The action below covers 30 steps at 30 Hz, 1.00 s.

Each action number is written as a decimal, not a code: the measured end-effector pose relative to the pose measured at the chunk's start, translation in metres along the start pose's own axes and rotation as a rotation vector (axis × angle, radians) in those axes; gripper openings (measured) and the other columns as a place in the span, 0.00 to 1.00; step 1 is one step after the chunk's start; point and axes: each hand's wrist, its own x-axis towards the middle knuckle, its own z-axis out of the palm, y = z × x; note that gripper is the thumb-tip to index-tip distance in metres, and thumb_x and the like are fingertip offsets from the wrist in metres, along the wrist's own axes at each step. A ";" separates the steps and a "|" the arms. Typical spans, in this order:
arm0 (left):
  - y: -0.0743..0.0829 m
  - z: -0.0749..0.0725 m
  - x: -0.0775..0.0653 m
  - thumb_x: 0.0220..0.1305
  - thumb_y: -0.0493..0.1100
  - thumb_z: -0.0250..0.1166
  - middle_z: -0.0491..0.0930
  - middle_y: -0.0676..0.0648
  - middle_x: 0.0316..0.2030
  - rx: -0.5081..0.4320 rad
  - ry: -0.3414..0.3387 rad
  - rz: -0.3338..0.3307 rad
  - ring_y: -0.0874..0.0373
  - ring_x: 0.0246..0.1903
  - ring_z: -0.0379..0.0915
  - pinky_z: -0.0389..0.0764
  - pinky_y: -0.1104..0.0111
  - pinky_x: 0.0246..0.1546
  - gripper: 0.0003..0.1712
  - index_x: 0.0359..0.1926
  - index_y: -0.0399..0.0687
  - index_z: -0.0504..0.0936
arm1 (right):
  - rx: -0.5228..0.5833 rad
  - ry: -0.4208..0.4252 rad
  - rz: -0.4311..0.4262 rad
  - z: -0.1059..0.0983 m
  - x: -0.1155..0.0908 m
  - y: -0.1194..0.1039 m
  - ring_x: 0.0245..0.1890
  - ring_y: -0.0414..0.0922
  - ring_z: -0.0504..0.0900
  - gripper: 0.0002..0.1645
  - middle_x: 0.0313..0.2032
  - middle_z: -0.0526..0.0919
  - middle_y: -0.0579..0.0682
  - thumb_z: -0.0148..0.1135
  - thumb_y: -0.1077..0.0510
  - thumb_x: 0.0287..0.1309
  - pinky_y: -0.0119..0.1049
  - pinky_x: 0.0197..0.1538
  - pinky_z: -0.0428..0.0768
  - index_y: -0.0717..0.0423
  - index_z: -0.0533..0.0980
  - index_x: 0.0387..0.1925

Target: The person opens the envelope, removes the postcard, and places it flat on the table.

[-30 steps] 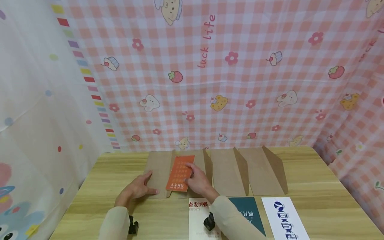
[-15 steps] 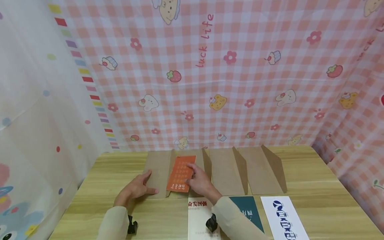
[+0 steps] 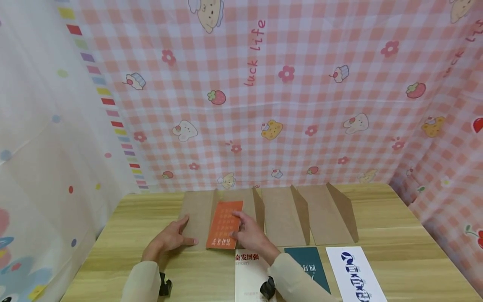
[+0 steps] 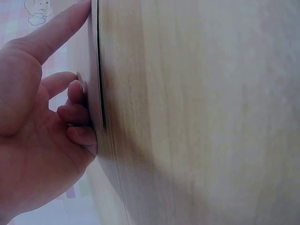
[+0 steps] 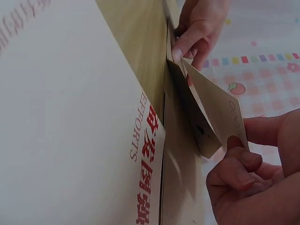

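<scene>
An orange card (image 3: 225, 226) with pale lettering is pinched between the thumb and fingers of my right hand (image 3: 250, 233). In the right wrist view its pale back (image 5: 215, 98) tilts over the brown flap (image 5: 192, 112) of the leftmost envelope. My left hand (image 3: 170, 238) rests on that kraft paper envelope (image 3: 198, 214), its thumb near the front edge and its index finger farther back. The left wrist view shows the hand (image 4: 42, 117) with thumb stretched against the paper and other fingers bent. The card covers part of the flap and of the second envelope.
Two more kraft envelopes (image 3: 283, 218) with raised flaps lie to the right in the row. In front lie a cream card (image 3: 249, 272) with red print, a teal card (image 3: 309, 266) and a white card (image 3: 354, 272) with blue print. A checked cloth (image 3: 226, 84) hangs behind the wooden table (image 3: 113, 251).
My right hand has drawn the orange card a little toward me, and its lower end now covers the flap corner seen before. The left hand stays in place.
</scene>
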 end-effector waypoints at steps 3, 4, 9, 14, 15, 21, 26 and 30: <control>0.000 0.000 0.000 0.52 0.47 0.77 0.47 0.28 0.74 -0.002 -0.001 -0.002 0.32 0.72 0.46 0.54 0.43 0.70 0.60 0.74 0.29 0.50 | 0.032 -0.018 -0.003 0.002 -0.004 -0.001 0.26 0.41 0.76 0.40 0.41 0.78 0.54 0.65 0.69 0.57 0.31 0.25 0.76 0.57 0.64 0.71; -0.001 0.000 0.000 0.52 0.47 0.77 0.48 0.28 0.74 -0.001 0.001 0.000 0.32 0.72 0.46 0.54 0.43 0.70 0.60 0.74 0.29 0.50 | 0.034 -0.021 -0.003 0.002 -0.005 -0.001 0.27 0.41 0.77 0.40 0.42 0.78 0.54 0.65 0.68 0.57 0.31 0.27 0.77 0.57 0.64 0.71; -0.001 0.000 -0.002 0.52 0.47 0.77 0.48 0.27 0.73 0.008 0.011 0.003 0.32 0.72 0.47 0.55 0.43 0.70 0.60 0.74 0.29 0.51 | 0.076 -0.049 -0.003 0.005 -0.014 -0.003 0.42 0.46 0.82 0.39 0.54 0.78 0.57 0.65 0.68 0.59 0.37 0.39 0.83 0.56 0.64 0.71; 0.000 0.000 -0.002 0.52 0.48 0.78 0.49 0.25 0.72 0.016 0.017 -0.011 0.31 0.71 0.50 0.57 0.42 0.69 0.60 0.75 0.31 0.51 | 0.081 -0.062 0.003 0.009 -0.022 -0.006 0.52 0.51 0.81 0.39 0.64 0.72 0.58 0.66 0.67 0.59 0.41 0.46 0.83 0.51 0.66 0.71; -0.001 0.001 -0.002 0.52 0.48 0.78 0.50 0.24 0.72 0.018 0.019 -0.014 0.30 0.71 0.51 0.57 0.42 0.69 0.60 0.75 0.31 0.51 | 0.076 -0.064 0.007 0.010 -0.024 -0.007 0.53 0.52 0.80 0.39 0.66 0.71 0.57 0.66 0.66 0.58 0.42 0.47 0.83 0.50 0.66 0.71; -0.002 0.002 -0.001 0.52 0.48 0.78 0.51 0.23 0.71 0.016 0.024 -0.011 0.31 0.70 0.53 0.58 0.42 0.68 0.60 0.75 0.31 0.50 | 0.082 -0.097 0.010 0.012 -0.030 -0.010 0.63 0.59 0.73 0.39 0.69 0.68 0.55 0.67 0.66 0.58 0.43 0.51 0.82 0.48 0.67 0.70; -0.002 0.002 0.000 0.52 0.47 0.77 0.51 0.24 0.71 0.026 0.021 -0.002 0.31 0.70 0.53 0.58 0.42 0.68 0.60 0.75 0.29 0.50 | 0.102 -0.145 0.020 0.014 -0.036 -0.008 0.57 0.51 0.79 0.39 0.66 0.72 0.55 0.67 0.69 0.57 0.38 0.45 0.83 0.52 0.67 0.70; -0.002 0.001 0.000 0.53 0.47 0.77 0.51 0.25 0.72 0.022 0.015 0.005 0.32 0.70 0.53 0.58 0.42 0.69 0.60 0.74 0.28 0.50 | 0.079 -0.166 0.011 0.014 -0.041 -0.007 0.57 0.50 0.79 0.39 0.63 0.75 0.55 0.67 0.68 0.57 0.40 0.52 0.81 0.53 0.67 0.70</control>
